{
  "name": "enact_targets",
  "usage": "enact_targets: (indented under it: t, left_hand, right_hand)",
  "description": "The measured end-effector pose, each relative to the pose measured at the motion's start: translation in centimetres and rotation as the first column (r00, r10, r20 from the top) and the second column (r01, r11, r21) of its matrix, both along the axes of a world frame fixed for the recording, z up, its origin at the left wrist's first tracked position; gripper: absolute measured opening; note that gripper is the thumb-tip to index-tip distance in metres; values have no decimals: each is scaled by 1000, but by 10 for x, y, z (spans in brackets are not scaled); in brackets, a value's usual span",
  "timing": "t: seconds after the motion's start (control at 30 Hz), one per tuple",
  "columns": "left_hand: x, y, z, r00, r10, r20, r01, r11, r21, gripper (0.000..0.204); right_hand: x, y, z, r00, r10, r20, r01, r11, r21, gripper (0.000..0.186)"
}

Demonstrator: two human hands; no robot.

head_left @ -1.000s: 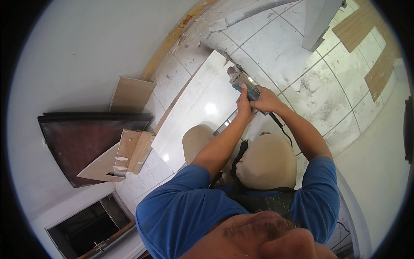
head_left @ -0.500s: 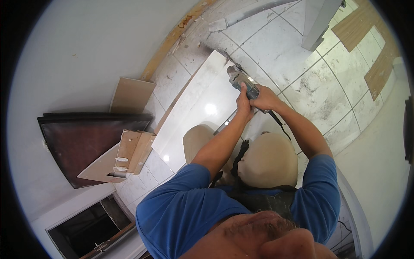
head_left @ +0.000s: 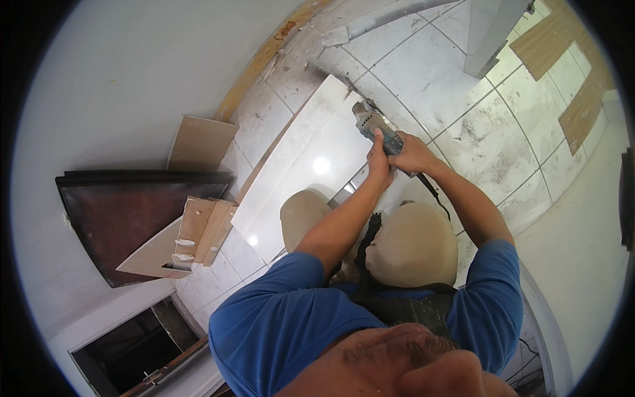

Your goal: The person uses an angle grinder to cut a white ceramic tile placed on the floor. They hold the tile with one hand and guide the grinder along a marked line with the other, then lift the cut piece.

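Observation:
Both my hands are on an angle grinder (head_left: 374,121), with a grey metal head and a teal body. My left hand (head_left: 379,161) wraps round the near side of its body, thumb along the top. Closed round the rear end, by the cord, is my right hand (head_left: 415,156). The tool's head rests over the right edge of a large white glossy slab (head_left: 297,149), which lies in front of my knees. Whatever disc the grinder carries is hidden beneath the head. Dark dust (head_left: 324,69) lies on the floor beyond the slab's far corner.
From the grinder a black cord (head_left: 433,190) trails past my right knee. Dark red-brown panels (head_left: 142,215) and wooden pieces (head_left: 210,228) lean at the left wall. Wood-look boards (head_left: 542,46) lie far right. A white upright panel (head_left: 489,40) stands at the back.
The grinder and both hands have shifted slightly toward me and to the right along the slab's edge. My grip looks the same.

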State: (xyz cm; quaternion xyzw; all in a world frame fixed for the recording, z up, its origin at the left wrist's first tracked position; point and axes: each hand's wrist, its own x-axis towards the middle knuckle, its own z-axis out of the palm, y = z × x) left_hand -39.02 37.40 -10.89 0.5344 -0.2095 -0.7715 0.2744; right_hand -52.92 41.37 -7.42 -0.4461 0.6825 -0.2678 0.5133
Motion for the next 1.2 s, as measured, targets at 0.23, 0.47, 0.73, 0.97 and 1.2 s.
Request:
enact_targets:
  t: [0.23,0.47,0.73,0.97,1.2]
  left_hand:
    - [-4,8,-3,1000,25,-5,-25,1000,-10,63]
    - [-4,13,-3,993,97,-63,-97,995,11,68]
    - [-5,17,-3,992,107,-64,-107,994,3,68]
    - [-5,10,-7,994,78,-81,-80,997,-17,64]
    - [-1,3,-7,998,48,-27,-48,999,7,62]
  right_hand:
    - [-1,7,8,999,-1,36,0,1000,8,57]
    - [-5,12,27,999,0,48,-1,1000,31,54]
    - [-6,14,27,999,6,47,-8,999,53,54]
    - [-3,8,13,1000,13,12,-14,999,33,57]
    - [-2,2,13,999,4,36,-5,1000,31,59]
